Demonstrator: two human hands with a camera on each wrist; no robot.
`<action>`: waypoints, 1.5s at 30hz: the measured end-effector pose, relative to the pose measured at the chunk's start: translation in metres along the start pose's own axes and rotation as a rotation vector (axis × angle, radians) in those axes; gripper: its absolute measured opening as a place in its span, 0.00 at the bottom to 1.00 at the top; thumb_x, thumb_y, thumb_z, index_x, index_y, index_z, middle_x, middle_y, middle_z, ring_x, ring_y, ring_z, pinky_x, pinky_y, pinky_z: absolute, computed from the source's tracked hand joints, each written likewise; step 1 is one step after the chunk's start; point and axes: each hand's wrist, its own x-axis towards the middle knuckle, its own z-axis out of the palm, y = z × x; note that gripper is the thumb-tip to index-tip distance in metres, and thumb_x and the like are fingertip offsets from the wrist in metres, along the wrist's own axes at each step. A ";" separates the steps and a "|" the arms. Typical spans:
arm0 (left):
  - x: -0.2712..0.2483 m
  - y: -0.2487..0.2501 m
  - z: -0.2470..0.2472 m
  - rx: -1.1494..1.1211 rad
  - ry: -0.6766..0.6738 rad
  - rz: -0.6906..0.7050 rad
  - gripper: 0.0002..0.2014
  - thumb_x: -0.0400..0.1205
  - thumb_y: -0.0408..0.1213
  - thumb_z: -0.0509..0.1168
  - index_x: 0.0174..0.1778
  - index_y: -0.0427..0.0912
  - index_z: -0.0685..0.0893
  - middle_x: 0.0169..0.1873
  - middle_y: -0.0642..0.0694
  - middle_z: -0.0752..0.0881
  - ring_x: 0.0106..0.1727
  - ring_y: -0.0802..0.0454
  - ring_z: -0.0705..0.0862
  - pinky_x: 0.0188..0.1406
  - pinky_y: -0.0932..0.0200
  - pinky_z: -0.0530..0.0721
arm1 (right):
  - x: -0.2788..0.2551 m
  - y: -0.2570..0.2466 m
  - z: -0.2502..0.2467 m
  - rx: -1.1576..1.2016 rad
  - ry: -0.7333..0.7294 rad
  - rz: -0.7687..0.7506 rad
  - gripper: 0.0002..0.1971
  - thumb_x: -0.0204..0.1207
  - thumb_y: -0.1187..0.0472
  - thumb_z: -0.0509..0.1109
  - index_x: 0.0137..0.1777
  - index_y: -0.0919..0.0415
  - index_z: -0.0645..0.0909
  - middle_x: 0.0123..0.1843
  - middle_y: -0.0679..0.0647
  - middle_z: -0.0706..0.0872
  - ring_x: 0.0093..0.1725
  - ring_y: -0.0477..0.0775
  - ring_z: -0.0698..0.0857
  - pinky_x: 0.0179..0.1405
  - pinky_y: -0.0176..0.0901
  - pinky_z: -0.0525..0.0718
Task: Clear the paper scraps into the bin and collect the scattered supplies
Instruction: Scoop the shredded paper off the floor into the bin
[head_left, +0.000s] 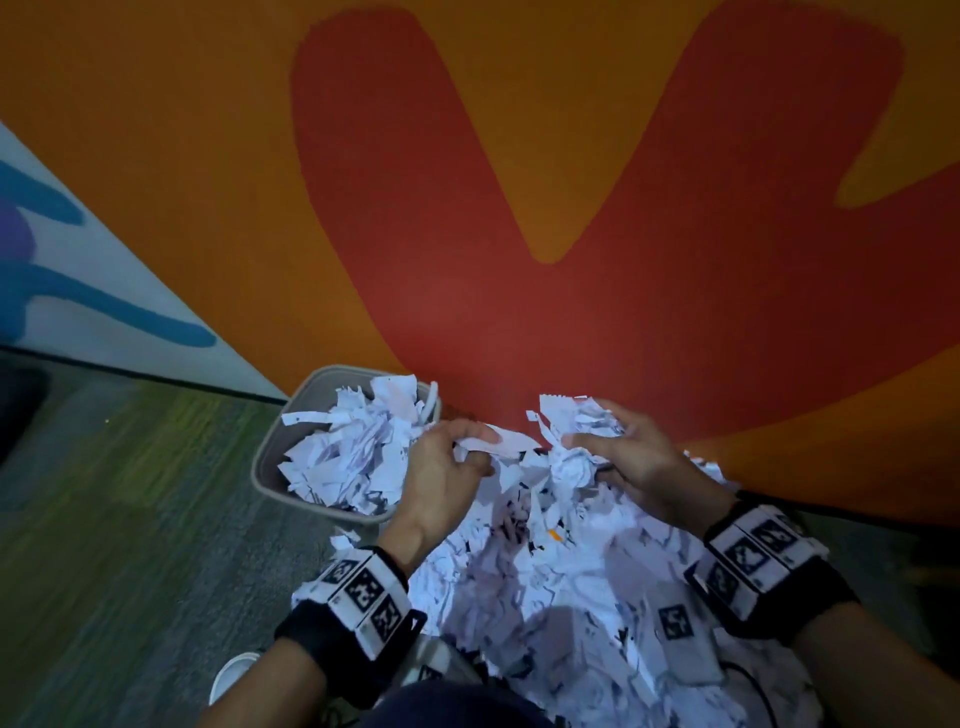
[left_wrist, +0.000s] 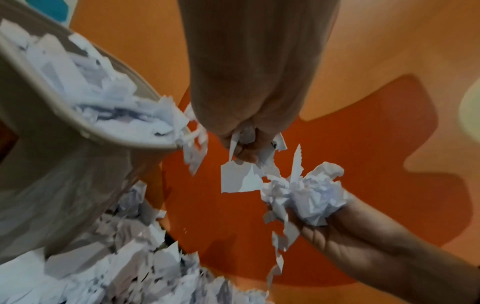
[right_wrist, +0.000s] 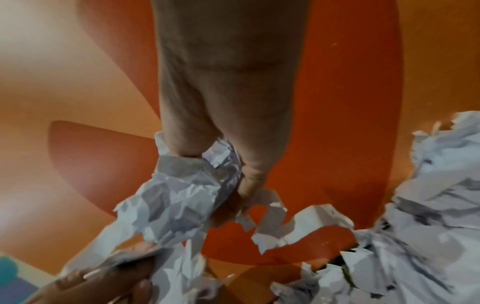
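A grey bin (head_left: 270, 452) stands by the wall, heaped with white paper scraps (head_left: 353, 441). A large pile of torn paper scraps (head_left: 571, 571) covers the surface in front of me. My left hand (head_left: 447, 462) hovers just right of the bin's rim and grips a bunch of scraps (left_wrist: 241, 176). Beside it, my right hand (head_left: 634, 452) clutches a crumpled wad of paper (head_left: 574, 462) with more strips above the fingers. In the left wrist view the bin (left_wrist: 64, 160) sits at left, and the right hand holds the wad (left_wrist: 317, 197). In the right wrist view crumpled paper (right_wrist: 182, 197) fills my grip.
An orange and red wall (head_left: 519, 208) rises right behind the bin and pile. Grey-green carpet (head_left: 130, 519) lies to the left. A black cable (head_left: 748, 680) and a tag marker (head_left: 675, 621) show among the scraps. A white shoe tip (head_left: 234, 670) is near the bottom.
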 end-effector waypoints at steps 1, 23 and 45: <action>-0.003 0.009 -0.009 -0.007 0.030 0.011 0.13 0.82 0.23 0.63 0.47 0.45 0.88 0.57 0.50 0.86 0.32 0.53 0.89 0.18 0.57 0.78 | -0.001 -0.009 0.007 -0.008 -0.007 -0.013 0.49 0.57 0.52 0.89 0.79 0.47 0.72 0.77 0.56 0.77 0.61 0.61 0.88 0.54 0.59 0.89; 0.025 -0.029 -0.183 0.049 0.130 -0.182 0.23 0.83 0.23 0.61 0.76 0.39 0.76 0.66 0.43 0.82 0.45 0.52 0.86 0.46 0.49 0.90 | 0.047 -0.059 0.218 -0.599 -0.285 -0.135 0.35 0.73 0.61 0.80 0.79 0.47 0.73 0.68 0.53 0.78 0.59 0.57 0.87 0.50 0.53 0.92; 0.090 -0.102 -0.152 0.914 -0.446 -0.147 0.33 0.77 0.48 0.77 0.77 0.53 0.74 0.70 0.39 0.76 0.72 0.39 0.76 0.69 0.46 0.78 | 0.088 -0.022 0.235 -1.492 -0.435 -0.231 0.12 0.75 0.59 0.75 0.53 0.62 0.77 0.59 0.61 0.82 0.56 0.60 0.83 0.42 0.45 0.75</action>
